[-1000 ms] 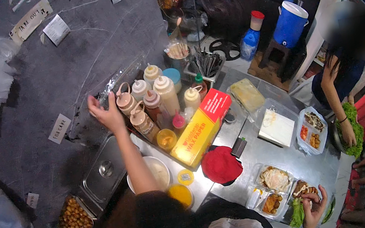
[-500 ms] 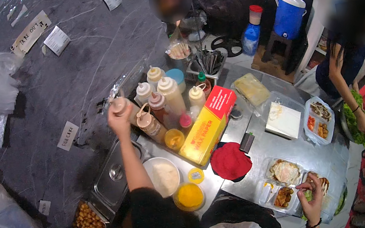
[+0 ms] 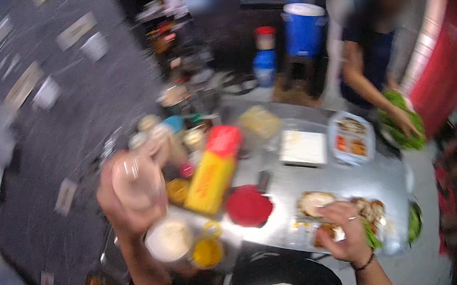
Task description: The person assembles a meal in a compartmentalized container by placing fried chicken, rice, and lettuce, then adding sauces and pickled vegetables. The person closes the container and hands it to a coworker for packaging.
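My left hand point(image 3: 123, 214) is closed round a squeeze bottle point(image 3: 137, 183) with pale pinkish-brown contents, held up off the counter. The bottle's round end faces up toward me, blurred by motion. My right hand point(image 3: 349, 234), a dark bracelet at its wrist, hovers over a clear takeaway container with its thumb and fingers apart and nothing between them. A fried egg point(image 3: 316, 203) lies in the container, with brown pieces of food partly hidden by the hand. Beside it are browned meat pieces point(image 3: 370, 209) and green lettuce point(image 3: 372, 236).
Several squeeze bottles stand behind a yellow-and-red wax paper box point(image 3: 215, 172). A white tub point(image 3: 169, 240), a yellow tub point(image 3: 207, 252) and a red cloth point(image 3: 249, 206) lie nearer. Right are white sheets point(image 3: 302, 147) and a filled tray point(image 3: 351, 137). A co-worker's hand point(image 3: 403, 120) touches lettuce.
My left hand has lifted the squeeze bottle from the bottle group and brought it nearer me. My right hand's fingers have spread over the container. The whole view has shifted and blurred.
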Demonstrator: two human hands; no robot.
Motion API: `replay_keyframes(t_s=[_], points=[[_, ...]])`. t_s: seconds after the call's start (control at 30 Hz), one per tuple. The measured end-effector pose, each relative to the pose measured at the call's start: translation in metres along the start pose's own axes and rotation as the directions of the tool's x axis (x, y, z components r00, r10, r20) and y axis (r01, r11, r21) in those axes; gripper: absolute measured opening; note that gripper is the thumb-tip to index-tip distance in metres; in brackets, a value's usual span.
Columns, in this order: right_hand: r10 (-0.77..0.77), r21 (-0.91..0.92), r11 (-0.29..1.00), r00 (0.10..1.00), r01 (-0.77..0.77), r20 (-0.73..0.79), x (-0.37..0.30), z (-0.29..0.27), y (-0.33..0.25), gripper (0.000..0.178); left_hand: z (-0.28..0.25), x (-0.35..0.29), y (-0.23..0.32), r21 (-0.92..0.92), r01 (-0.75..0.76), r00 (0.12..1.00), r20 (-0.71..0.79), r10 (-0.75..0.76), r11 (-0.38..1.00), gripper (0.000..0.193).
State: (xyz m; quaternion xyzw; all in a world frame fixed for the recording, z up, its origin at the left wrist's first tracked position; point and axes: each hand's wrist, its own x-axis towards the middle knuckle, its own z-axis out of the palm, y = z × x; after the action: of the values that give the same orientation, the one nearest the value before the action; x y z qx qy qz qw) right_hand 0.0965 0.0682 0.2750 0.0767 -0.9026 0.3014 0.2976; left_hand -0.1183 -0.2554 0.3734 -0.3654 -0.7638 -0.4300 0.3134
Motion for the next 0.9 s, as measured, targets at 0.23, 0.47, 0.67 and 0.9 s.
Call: replay_keyframes(t_s=[0.23,0.47,0.67,0.9], points=[[0.010,-0.083,0.996,0.996,-0.018,-0.089,-0.030,-0.092,-0.038,0.043,0.202,-0.082,0.132,-0.629,0.448,0.554,0.753,0.355,0.635,0.067],[0.189,-0.276,0.944,0.982,-0.179,0.010,-0.164,-0.171,-0.045,0.016,0.264,-0.130,0.260,-0.634,0.429,0.058,0.730,0.681,0.644,0.058],[0.155,-0.354,0.930,0.978,-0.097,0.139,-0.221,-0.204,-0.065,0.025,0.250,-0.149,0.306,-0.665,0.356,-0.063,0.684,0.727,0.657,0.061],[0.849,0.063,0.527,0.521,-0.848,-0.089,-0.312,-0.228,0.028,0.042,0.214,-0.158,0.304,-0.517,0.355,0.002,0.833,0.553,0.779,0.062]])
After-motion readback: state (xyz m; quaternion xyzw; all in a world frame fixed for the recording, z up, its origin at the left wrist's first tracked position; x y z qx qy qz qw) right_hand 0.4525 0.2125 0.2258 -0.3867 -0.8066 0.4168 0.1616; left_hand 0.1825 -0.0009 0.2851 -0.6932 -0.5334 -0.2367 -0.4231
